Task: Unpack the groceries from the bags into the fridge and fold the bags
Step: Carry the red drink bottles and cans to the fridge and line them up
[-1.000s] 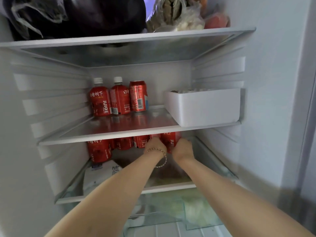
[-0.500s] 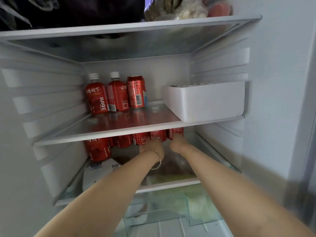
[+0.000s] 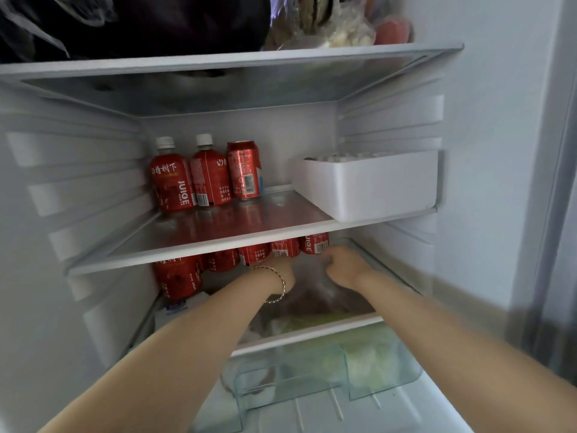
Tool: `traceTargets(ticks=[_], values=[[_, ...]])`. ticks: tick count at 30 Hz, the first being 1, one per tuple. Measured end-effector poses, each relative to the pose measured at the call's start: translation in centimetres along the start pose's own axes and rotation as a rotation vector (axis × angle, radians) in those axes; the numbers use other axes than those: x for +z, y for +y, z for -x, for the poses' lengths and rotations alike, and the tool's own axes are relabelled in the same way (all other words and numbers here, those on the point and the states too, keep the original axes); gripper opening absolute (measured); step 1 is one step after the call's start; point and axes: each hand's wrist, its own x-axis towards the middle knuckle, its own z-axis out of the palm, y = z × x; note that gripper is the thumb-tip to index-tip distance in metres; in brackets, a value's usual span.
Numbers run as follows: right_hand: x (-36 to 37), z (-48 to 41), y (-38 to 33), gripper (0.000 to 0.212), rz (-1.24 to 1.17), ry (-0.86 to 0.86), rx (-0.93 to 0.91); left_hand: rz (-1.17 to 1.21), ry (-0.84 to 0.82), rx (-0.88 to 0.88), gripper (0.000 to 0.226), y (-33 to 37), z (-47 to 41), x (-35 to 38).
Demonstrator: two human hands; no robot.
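both arms are deep in the fridge, under the middle shelf (image 3: pixel 199 254). the left hand (image 3: pixel 282 268), with a bracelet (image 3: pixel 281 285) on its wrist, reaches the row of red juice bottles (image 3: pixel 253 254). its fingers are hidden against them, so i cannot tell whether it grips or just nudges. the right hand (image 3: pixel 345 267) sits just beside it, fingers curled, right at the foot of the end bottle (image 3: pixel 315 243). whether it pinches that bottle or only rests by it, i cannot tell.

progress looks good. the row stretches away left of the left hand, and up above both hands stand two more bottles (image 3: pixel 170 182) and a can (image 3: pixel 245 170). a white tray (image 3: pixel 368 185) sits above the right hand, and bagged food (image 3: pixel 327 29) fills the top. greens show in the crisper drawer (image 3: pixel 312 370) below the wrists. i judge this is the lining-up of drinks. no grocery bags are in sight, so the folding looks still to come.

the end bottle stands upright with its long axis vertical. its cap end points up, hidden behind the shelf edge, and its label faces out toward the hands.
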Motion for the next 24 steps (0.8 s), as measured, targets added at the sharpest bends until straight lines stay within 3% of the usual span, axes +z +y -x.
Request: traceTargets(ticks=[6,12,16,24], values=[[-1.8,4.2,-2.6,0.022,0.340,-0.050,-0.123,0.142,0.132,-0.028,0.027,-2.5,5.0,-2.2],[-0.9,8.8,-8.2,0.024,0.418,-0.152,-0.291,0.138,0.204,-0.105,0.027,-4.6,12.2,-3.1],[0.3,11.1,-11.2,0.024,0.355,-0.191,-0.454,0.113,0.273,-0.258,0.024,-5.2,18.3,-3.4],[4.8,21.1,-15.6,0.030,0.308,-0.421,-0.746,0.035,0.109,-0.805,0.030,-3.5,35.7,-0.2]])
